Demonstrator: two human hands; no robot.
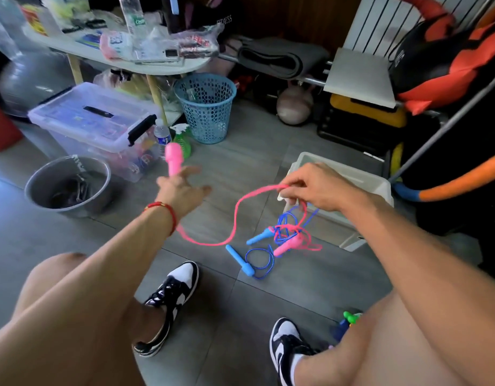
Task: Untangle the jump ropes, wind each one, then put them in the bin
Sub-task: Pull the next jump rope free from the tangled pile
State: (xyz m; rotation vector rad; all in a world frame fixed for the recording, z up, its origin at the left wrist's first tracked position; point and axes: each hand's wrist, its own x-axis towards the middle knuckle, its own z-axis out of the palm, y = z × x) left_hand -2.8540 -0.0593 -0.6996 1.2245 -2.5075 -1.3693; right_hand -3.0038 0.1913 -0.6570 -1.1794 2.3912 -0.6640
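Nearest, at six o'clock, two black-and-white sneakers [172,299] stood on the grey tiled floor [235,324] between bare knees. Just beyond, toward one o'clock, the blue jump rope [258,257] lay on the floor, one blue handle [238,260] apart from the knot, the other caught in a tangle with the pink jump rope [235,215] and a pink handle [286,246].

The left hand [182,188], at eleven o'clock, had a second pink handle [172,160] standing up from it; its fingers were spread and blurred, so how firm that grip was I cannot tell. The pink cord ran from under that wrist, which wore a red bracelet [164,211], across to the right hand [316,188] at one o'clock, whose fingertips pinched the cord above the tangle.

Behind the right hand sat a white bin [380,188]. Farther off, at ten o'clock, were a metal bowl [67,188] and a lidded clear box [95,121]; at twelve, a blue mesh basket [205,107] beside the cluttered counter [123,58].
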